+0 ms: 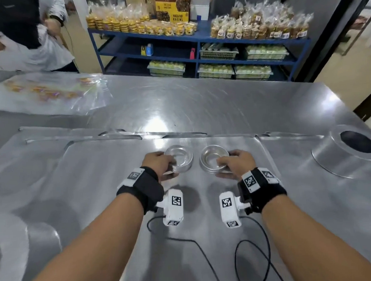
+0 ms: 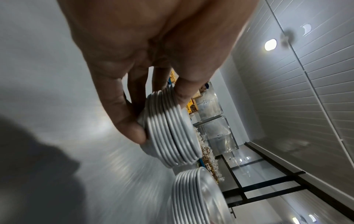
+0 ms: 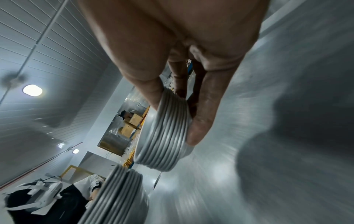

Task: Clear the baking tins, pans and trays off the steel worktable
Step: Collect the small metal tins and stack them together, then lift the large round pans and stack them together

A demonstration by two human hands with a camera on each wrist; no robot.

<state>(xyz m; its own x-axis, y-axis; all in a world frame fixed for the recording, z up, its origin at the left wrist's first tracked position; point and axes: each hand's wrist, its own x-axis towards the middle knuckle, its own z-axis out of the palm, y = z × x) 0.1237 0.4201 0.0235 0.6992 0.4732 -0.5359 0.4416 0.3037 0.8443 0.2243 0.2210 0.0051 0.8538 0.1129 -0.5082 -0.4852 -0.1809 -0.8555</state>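
We grip 2 nested tin stacks on the steel worktable (image 1: 221, 100): left hand (image 1: 158, 162) pinches the left stack (image 1: 179, 158), right hand (image 1: 237, 162) the right stack (image 1: 213, 160) just beside it. Risk: lower tins slip free on lifting, because thumb and fingers clamp only the rims

Setting: commercial bakery — production/packing room. Evidence: broad brushed steel worktable (image 1: 210, 105) fills the foreground, with nested stacks of small round baking tins (image 2: 172, 133) on it. Behind it, a blue metal shelving unit (image 1: 197, 41) — top tier crowded with clear bags of packed biscuits or cookies (image 1: 260, 26), lower tiers holding trays of pale baked goods (image 1: 216, 70). A carton printed "Malayar Raisins" (image 1: 172, 9) stands on top. Printed clear wrappers (image 1: 48, 93) lie at the table's far left, near a second person in a white top (image 1: 27, 41). Ceiling is white panelled, seen from the wrist views.
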